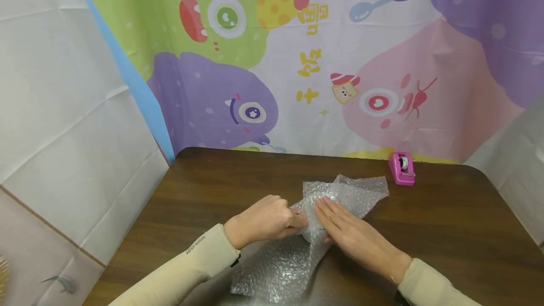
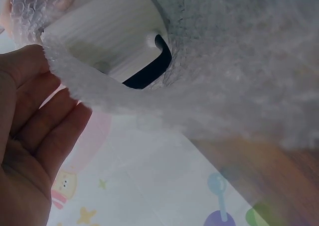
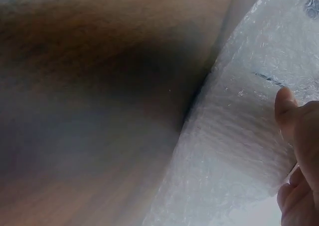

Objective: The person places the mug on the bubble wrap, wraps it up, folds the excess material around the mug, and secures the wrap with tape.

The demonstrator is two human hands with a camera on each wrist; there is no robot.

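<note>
A white ribbed mug [image 2: 107, 34] with a dark handle [image 2: 152, 69] lies in a sheet of bubble wrap [image 1: 280, 268]. Through the wrap, its ribbed side shows faintly in the right wrist view. My left hand [image 1: 269, 218] pinches an edge of the wrap at the mug's left; the left wrist view shows its fingertips on that edge. Over the wrapped mug lies my right hand [image 1: 354, 235], its fingers straight and pressing on the wrap, with the thumb [image 3: 285, 106] against the covered side. Part of the mug is hidden by wrap and hands.
A pink tape dispenser [image 1: 402, 169] stands at the back right of the dark wooden table [image 1: 204, 178]. Behind the table hangs a cartoon-printed cloth [image 1: 289, 126]. Loose wrap spreads toward the table's front and to the back right.
</note>
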